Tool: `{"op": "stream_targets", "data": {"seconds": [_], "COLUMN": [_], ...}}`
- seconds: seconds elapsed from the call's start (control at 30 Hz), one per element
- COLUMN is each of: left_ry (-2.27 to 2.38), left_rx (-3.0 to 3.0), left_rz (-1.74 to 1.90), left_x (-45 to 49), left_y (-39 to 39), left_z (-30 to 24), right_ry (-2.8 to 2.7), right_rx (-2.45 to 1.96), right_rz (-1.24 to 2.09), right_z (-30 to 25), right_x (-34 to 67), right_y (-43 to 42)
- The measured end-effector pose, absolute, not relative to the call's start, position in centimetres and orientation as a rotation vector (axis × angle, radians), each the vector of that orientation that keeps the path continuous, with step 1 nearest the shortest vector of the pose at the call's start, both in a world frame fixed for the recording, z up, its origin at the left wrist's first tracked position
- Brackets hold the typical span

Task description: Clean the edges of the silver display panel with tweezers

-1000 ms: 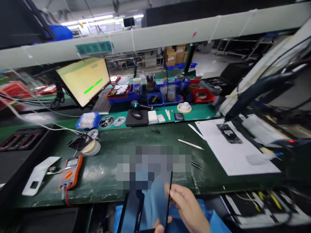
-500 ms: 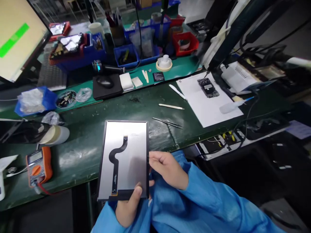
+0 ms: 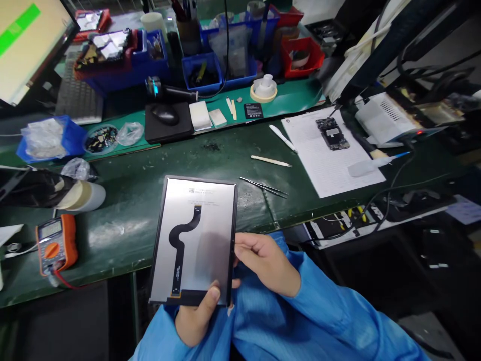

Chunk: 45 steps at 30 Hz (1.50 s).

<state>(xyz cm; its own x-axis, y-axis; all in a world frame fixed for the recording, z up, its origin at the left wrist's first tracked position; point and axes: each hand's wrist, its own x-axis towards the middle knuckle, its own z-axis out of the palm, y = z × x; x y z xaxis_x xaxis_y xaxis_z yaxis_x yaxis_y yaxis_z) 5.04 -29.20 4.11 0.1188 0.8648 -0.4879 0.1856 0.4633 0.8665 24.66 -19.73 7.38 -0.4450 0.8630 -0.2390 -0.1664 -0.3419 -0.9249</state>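
Note:
A tablet display panel is held up in front of me, its silvery back facing me. A black flex cable runs in an S-curve down that back to a dark strip at the bottom edge. My left hand grips the lower edge, thumb on the back and the other fingers mostly hidden underneath. At the right edge, my right hand is closed, its bent fingers and thumb against the panel's side; the fingertips are partly hidden. Beyond the panel on the bench lie tweezers and a pale, thin stick-like tool.
An orange multimeter stands at the left bench edge, near a white tub. On the right, white paper bears a phone board and a bottle with a blue tip. Blue and red bins line the back.
The panel is tilted slightly so printed text near its top now shows. Both hands keep their hold. My view has shifted a little, moving the bench items within the picture.

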Motion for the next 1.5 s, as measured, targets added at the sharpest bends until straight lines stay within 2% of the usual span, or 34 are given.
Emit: {"op": "stream_targets", "data": {"seconds": [0.2,0.73,1.5], "left_ry": [1.245,1.263,1.301], "left_rx": [0.77,0.649,0.93], "left_rz": [0.774,0.9,0.737], "left_x": [5.6,6.6,5.6], "left_y": [-29.1,-28.6,-28.5], "left_z": [4.4,5.1,4.7], "right_ry": [-1.115,-0.975,-1.071], "right_rx": [-0.988,-0.969,-0.986], "right_rz": [1.89,1.968,1.954], "right_z": [6.9,5.7,6.5], "right_x": [24.9,24.7,25.1], "right_y": [-19.7,-20.0,-19.8]}}
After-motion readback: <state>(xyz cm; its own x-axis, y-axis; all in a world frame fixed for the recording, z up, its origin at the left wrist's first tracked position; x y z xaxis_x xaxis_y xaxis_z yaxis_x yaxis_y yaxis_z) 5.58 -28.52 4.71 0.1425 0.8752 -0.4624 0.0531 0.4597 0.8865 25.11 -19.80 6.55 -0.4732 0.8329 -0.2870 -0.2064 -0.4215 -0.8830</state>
